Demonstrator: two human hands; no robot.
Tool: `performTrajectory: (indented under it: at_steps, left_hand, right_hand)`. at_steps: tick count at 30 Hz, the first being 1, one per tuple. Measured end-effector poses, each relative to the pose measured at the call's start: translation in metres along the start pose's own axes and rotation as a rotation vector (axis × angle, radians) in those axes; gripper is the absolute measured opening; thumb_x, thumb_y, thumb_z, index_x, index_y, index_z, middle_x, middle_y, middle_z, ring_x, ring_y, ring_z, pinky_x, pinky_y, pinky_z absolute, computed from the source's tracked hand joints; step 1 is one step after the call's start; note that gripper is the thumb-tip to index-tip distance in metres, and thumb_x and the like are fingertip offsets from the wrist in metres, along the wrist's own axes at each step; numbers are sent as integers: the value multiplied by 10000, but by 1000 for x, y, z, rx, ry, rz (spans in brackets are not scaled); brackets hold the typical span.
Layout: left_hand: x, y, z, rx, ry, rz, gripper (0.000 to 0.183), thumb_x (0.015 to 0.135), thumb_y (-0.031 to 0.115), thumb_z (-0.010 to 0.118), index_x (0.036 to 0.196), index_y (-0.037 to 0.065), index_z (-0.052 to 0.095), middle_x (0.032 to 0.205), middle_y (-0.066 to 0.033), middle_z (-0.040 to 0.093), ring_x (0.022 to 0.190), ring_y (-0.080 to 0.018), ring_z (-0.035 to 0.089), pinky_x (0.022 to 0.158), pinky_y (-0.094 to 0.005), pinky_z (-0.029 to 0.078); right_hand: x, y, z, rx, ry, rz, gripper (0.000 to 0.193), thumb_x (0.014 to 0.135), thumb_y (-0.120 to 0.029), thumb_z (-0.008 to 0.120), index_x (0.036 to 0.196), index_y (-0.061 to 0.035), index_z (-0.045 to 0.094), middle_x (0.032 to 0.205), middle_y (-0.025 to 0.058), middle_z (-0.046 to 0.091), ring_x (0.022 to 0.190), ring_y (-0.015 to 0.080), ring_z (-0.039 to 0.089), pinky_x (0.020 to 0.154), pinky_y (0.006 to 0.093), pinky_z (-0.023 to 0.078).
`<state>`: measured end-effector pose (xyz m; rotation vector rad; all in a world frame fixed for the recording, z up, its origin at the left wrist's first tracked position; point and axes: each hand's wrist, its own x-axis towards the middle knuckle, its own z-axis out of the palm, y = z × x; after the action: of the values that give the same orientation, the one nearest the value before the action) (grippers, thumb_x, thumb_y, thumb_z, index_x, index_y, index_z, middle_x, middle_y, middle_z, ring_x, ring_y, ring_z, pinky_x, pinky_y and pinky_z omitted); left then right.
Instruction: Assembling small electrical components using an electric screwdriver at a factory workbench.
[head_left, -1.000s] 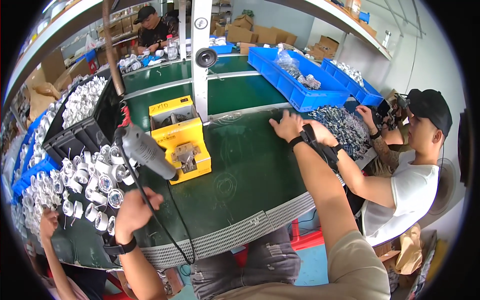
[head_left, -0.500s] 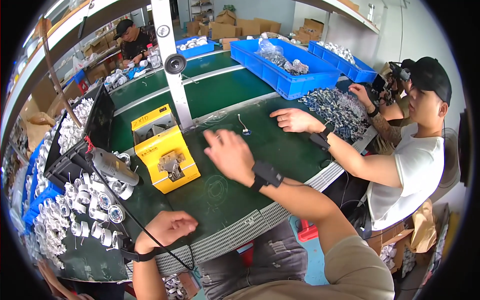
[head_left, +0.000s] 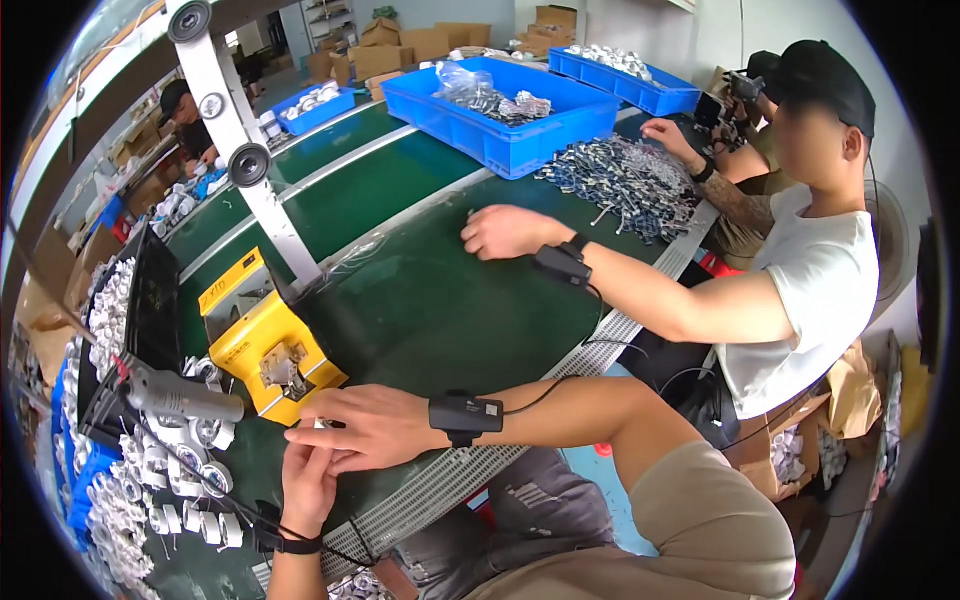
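Near the front edge of the green work surface, my two hands meet. My right hand reaches over from the right, fingers bent together around something small and white, mostly hidden by the fingers. From below, my left hand comes up with its fingertips pinched against the same spot. Just beyond my hands stands a yellow machine with a metal fixture on its front. Left of it, a grey cylindrical tool lies above several white ring-shaped parts.
At right a co-worker's hand rests over the surface. Beyond it lies a pile of small boards with wires, beside a large blue bin. A white post rises behind the machine. Black crates of white parts line the left.
My right hand has come back and left to meet my left hand, and its fingers have closed. The small wired board no longer shows on the green surface. The view has swung right.
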<state>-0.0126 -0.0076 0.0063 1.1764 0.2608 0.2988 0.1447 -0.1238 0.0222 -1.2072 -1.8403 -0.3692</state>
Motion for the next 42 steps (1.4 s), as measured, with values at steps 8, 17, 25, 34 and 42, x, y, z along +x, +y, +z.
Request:
performTrajectory:
  at_steps: [8, 17, 25, 34, 42]
  left_hand:
    - [-1, 14, 19, 20, 7, 93, 513, 865, 78, 610, 1333, 13, 410, 1244, -112, 524, 1126, -221, 552, 927, -361, 506]
    - [5, 11, 19, 110, 9, 151, 653, 773, 48, 697, 1355, 29, 402, 1235, -105, 529, 1121, -225, 552, 915, -388, 526]
    - [1, 20, 19, 69, 12, 83, 709, 691, 8, 699, 1337, -14, 408, 1205, -114, 538, 1137, -224, 535, 984, -354, 443]
    - [23, 21, 28, 41, -133, 69, 722, 795, -58, 679, 1401, 117, 328, 1279, -116, 503, 1156, -303, 544, 941, -447, 505]
    - [9, 14, 18, -218, -25, -2, 470, 986, 204, 469, 1408, 34, 353, 1361, -147, 466, 1229, -277, 497, 1027, -478, 426]
  right_hand:
    - [-6, 30, -18, 580, -56, 468, 399, 912, -249, 592, 1218, -4, 517, 938, 147, 660, 875, 276, 648, 771, 361, 496]
    - [-12, 40, -30, 732, -202, 597, 236, 902, -162, 620, 1065, 8, 630, 831, 96, 677, 741, 128, 640, 660, 275, 500]
    - [-7, 44, -21, 940, -102, 680, 236, 930, -209, 583, 916, 16, 652, 772, 42, 647, 698, 95, 608, 637, 254, 497]
    - [-15, 39, -40, 984, -194, 918, 166, 919, -144, 598, 866, 7, 640, 794, -14, 604, 725, 35, 521, 624, 213, 419]
    - [-7, 25, -29, 648, -135, 858, 143, 840, -100, 646, 794, 34, 628, 727, 35, 598, 694, 77, 538, 629, 252, 416]
